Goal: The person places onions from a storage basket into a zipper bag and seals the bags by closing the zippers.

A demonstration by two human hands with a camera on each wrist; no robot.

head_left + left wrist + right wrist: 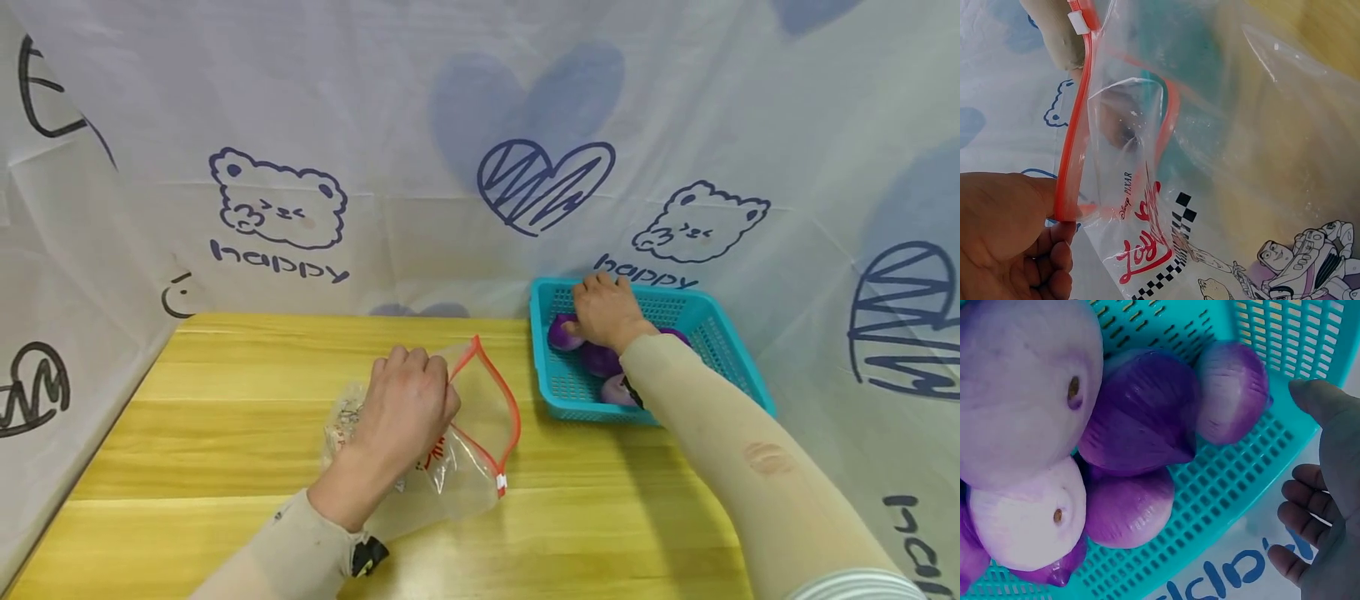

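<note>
At the mouth of the clear bag, our L hand pinches one side of the red zip edge btwn thumb & fingers. Over the far side of the teal basket, our R hand has its thumb apart & fingers loosely bent, nothing gripped; R wrist view shows a gap btwn thumb & the nearest small onion. We can't tell if any fingertip touches the rim.

Next out: the bag lies on the table, L of the basket, mouth gaping toward it. Purple onions sit in the basket, packed close, some touching.

Risks, as we judge: film looks thin & limp, so w/ one side held the mouth could sag or fold b/c nothing props the other. Zip slider at the near end could snag. If we pinch off-centre, a smooth round onion could slip & roll; tugging near the big pale onion could shift the pile.

Room: far rim is right by the printed curtain, so our knuckles have little space there. Best clearance looks to be up & over the L rim; only a narrow strip of table btwn bag & basket, more bare wood L & near.
</note>
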